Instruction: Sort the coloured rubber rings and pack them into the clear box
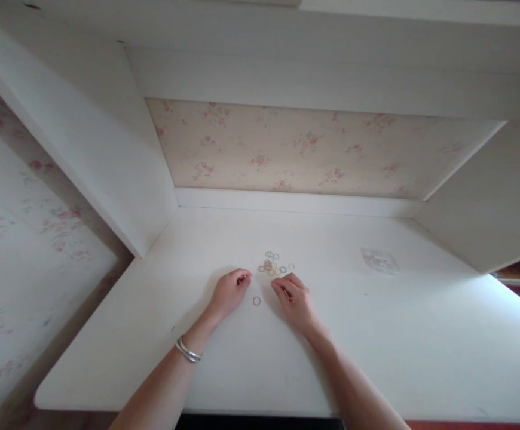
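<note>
A small heap of several thin coloured rings [273,264] lies on the white desk top [376,334]. One single ring [256,301] lies apart, nearer to me, between my hands. My left hand [230,292] rests on the desk with its fingers curled, just left of the heap; whether it pinches a ring I cannot tell. My right hand [294,298] rests beside the heap's near edge, fingertips bent down close to the rings. Silver bangles [188,350] sit on my left wrist.
A small clear plastic bag [380,261] lies on the desk to the right. White side panels and a floral-papered back wall [305,149] box in the desk, with a shelf overhead. The desk's front edge runs near the bottom.
</note>
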The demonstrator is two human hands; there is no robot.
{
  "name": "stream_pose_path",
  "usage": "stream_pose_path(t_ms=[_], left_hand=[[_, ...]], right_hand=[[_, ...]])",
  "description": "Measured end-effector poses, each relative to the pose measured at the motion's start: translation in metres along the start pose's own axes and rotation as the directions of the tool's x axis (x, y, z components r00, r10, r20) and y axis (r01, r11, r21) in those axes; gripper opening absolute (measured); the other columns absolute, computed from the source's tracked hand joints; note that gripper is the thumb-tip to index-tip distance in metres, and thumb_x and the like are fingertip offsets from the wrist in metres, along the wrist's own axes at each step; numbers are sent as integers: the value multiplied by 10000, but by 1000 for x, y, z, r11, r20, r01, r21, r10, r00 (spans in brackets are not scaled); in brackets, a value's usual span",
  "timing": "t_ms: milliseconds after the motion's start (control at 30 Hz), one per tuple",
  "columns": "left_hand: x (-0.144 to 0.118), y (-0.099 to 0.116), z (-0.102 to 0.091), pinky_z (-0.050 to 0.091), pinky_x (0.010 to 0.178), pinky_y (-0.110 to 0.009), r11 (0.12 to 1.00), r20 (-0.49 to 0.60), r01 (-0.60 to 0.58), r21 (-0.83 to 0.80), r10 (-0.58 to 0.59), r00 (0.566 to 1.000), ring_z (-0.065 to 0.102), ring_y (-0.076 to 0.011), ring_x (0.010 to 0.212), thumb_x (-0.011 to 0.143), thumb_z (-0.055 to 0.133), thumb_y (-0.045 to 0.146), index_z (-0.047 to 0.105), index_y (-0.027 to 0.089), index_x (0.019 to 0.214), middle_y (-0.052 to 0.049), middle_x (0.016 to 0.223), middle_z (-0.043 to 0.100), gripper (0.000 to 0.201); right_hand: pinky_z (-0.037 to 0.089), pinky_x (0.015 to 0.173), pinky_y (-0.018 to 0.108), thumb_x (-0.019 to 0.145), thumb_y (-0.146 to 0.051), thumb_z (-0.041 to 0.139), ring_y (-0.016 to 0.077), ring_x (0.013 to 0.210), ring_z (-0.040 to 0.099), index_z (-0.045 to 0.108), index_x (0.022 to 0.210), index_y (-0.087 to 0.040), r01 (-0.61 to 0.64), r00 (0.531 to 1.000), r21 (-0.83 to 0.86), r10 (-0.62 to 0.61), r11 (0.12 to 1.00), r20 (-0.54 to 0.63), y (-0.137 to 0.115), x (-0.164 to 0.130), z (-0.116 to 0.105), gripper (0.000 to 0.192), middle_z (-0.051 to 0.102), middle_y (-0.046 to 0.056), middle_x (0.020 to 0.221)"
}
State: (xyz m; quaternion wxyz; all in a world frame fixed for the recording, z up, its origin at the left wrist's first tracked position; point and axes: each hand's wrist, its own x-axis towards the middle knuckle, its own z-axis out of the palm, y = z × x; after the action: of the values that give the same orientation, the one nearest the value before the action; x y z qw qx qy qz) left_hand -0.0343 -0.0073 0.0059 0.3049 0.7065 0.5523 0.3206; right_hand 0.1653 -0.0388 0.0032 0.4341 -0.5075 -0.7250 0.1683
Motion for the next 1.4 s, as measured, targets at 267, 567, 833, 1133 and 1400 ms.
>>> stream_pose_path(t_ms=[267, 567, 833, 1133, 1400], left_hand=[[1, 2, -3, 470, 727, -230, 997, -7, 56, -48, -56, 998, 636, -151, 783, 863, 473, 355, 681, 202, 943, -18, 884, 713, 270], [1, 1, -2, 471, 740, -225, 997, -7, 69, -40, -69, 998, 637, -152, 798, 862, 472, 346, 683, 217, 942, -15, 894, 713, 259], [1, -1, 0, 467, 718, -218, 999, -3, 47, -15, -47, 999, 634, -147, 785, 866, 468, 356, 684, 216, 939, -15, 885, 712, 267], [1, -2, 0, 469, 719, -219, 999, -4, 32, -12, -32, 999, 636, -148, 782, 866, 469, 353, 685, 219, 941, -11, 890, 715, 265], [0, -2, 0, 462, 718, -215, 1000, 6, 16, 2, -16, 1000, 635, -144, 786, 870, 464, 351, 684, 230, 939, -3, 889, 713, 260]], right_hand=[[419, 710, 255, 944, -287, 442, 127, 728, 536, 706, 940, -243, 258, 940, -171, -207, 951, 271, -14, -8, 7, 268, 602, 39, 816], [394, 704, 260, 946, -275, 428, 126, 725, 516, 701, 924, -253, 320, 909, -218, -234, 922, 345, -15, -9, 9, 275, 599, 30, 825], [402, 699, 258, 940, -244, 421, 134, 733, 521, 687, 927, -236, 308, 913, -225, -221, 924, 343, -13, -9, 8, 266, 597, 36, 836], [409, 690, 245, 932, -235, 435, 124, 716, 539, 694, 906, -236, 306, 918, -197, -234, 932, 321, -14, -9, 10, 260, 595, 33, 811], [420, 692, 242, 920, -236, 447, 123, 723, 548, 696, 898, -247, 255, 927, -169, -191, 952, 323, -13, -9, 11, 251, 598, 29, 827]])
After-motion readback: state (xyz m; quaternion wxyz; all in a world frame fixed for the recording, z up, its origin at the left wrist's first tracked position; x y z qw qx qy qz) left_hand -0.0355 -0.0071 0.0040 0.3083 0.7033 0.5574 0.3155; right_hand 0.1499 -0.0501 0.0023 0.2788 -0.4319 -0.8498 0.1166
